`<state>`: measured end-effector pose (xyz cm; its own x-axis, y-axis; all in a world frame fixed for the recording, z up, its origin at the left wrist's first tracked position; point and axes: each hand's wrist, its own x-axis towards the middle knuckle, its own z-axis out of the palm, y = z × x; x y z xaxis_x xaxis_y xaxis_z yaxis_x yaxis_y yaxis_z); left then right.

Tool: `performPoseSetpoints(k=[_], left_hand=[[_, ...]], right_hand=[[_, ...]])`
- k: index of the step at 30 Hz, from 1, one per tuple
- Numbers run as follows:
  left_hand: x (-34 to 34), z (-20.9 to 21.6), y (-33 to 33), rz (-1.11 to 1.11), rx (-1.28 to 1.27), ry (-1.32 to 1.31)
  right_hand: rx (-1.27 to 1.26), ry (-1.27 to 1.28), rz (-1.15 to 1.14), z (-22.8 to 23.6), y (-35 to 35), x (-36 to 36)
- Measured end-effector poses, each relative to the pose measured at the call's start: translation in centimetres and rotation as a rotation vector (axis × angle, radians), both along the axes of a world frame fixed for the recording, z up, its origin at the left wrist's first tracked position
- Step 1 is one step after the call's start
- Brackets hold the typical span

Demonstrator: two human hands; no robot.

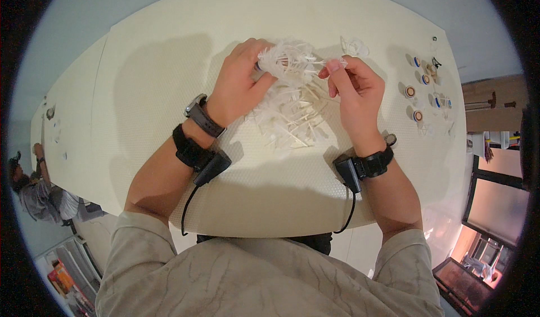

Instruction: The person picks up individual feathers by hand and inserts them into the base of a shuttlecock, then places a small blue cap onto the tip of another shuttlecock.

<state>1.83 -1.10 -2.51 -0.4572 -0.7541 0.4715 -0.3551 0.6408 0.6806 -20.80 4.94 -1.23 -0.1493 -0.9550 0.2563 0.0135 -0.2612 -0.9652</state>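
My left hand (243, 78) is wrapped round a fluffy bunch of white feathers (289, 58). A bit of blue shows by its fingers at the bunch's left side; what it belongs to is mostly hidden. Just to the right, my right hand (357, 89) is closed in a pinch on a white feather (320, 63), whose end reaches toward the bunch. Beneath both hands lies a loose pile of white feathers (292, 123) with pale quills, spread on the cream table (163, 58).
Several small round pieces with blue or white rims and brownish tops, such as one round piece (417, 115), stand at the right. A small white clump (354, 47) lies beyond my right hand. Another person (36, 190) sits at the far left. Dark-framed panels (495, 207) stand right.
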Motion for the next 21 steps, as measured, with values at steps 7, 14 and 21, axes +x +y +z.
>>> performPoseSetpoints(k=[7,14,21], left_hand=[[-0.20,-0.11,-0.08,-0.034,0.009,0.019],[-0.42,-0.11,-0.38,-0.046,0.071,0.061],[-0.48,-0.48,-0.27,-0.133,0.122,0.162]], right_hand=[[0.026,0.032,-0.025,0.38,0.18,0.35],[-0.115,0.210,-0.069,-0.41,-0.01,0.06],[-0.304,0.335,-0.150,0.36,0.13,0.42]])
